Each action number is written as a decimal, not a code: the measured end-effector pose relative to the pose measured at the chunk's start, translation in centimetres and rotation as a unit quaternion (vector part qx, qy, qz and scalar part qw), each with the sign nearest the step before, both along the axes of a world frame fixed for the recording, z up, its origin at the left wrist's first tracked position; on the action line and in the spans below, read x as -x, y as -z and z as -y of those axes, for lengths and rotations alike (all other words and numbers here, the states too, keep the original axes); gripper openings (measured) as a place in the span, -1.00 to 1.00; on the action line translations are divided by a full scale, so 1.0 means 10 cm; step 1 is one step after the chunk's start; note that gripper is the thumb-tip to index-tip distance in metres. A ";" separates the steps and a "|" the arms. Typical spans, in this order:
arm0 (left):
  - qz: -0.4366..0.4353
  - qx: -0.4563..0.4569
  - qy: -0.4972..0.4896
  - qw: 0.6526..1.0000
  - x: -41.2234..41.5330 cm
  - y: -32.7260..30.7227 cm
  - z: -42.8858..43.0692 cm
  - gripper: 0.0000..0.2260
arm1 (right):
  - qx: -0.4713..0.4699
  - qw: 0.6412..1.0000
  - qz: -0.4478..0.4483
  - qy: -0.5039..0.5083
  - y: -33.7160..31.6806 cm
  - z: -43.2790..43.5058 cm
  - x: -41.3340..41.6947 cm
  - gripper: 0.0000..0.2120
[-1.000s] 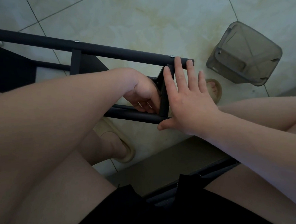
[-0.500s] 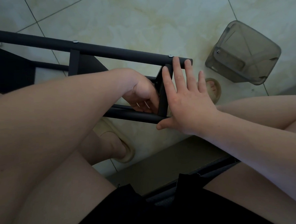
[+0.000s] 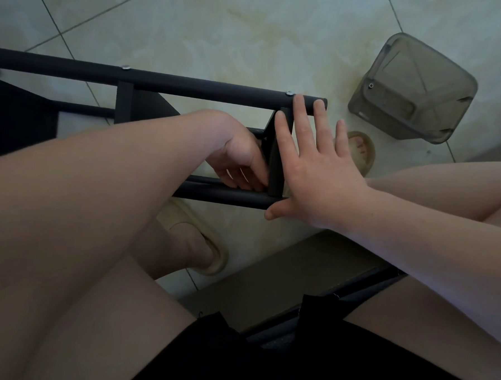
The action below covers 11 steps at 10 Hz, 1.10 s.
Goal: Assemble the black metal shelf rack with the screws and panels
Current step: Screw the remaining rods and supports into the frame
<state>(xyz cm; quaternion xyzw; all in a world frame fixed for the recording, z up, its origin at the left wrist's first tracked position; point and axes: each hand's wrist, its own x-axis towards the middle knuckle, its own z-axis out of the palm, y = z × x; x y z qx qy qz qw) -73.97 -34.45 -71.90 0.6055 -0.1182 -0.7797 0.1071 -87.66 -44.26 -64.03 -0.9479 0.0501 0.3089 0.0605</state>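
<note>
The black rack frame lies across the tiled floor, one end cut off at the picture's edge and its lower rail partly hidden by the left forearm. The left hand curls between the rails at the cross piece; whether it holds anything cannot be told. The right hand presses flat, fingers straight, on the frame's end beside a screw head

Black shorts near. Beige slipper left, second slipper far right. Arms, legs bare.
</note>
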 end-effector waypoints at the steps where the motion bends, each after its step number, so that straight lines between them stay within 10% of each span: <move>1: -0.018 0.001 0.007 1.000 -0.01 -0.02 0.00 -0.87 | -0.003 1.000 0.000 0.003 0.00 0.00 0.00 0.40; 8: -0.041 0.006 -0.048 0.998 0.02 -0.02 0.03 -0.68 | -0.011 1.000 0.002 0.010 0.00 -0.01 -0.01 0.41; 11: -0.031 0.003 -0.050 0.998 0.06 0.03 0.02 -0.93 | -0.011 1.000 -0.003 0.009 0.00 -0.01 -0.01 0.41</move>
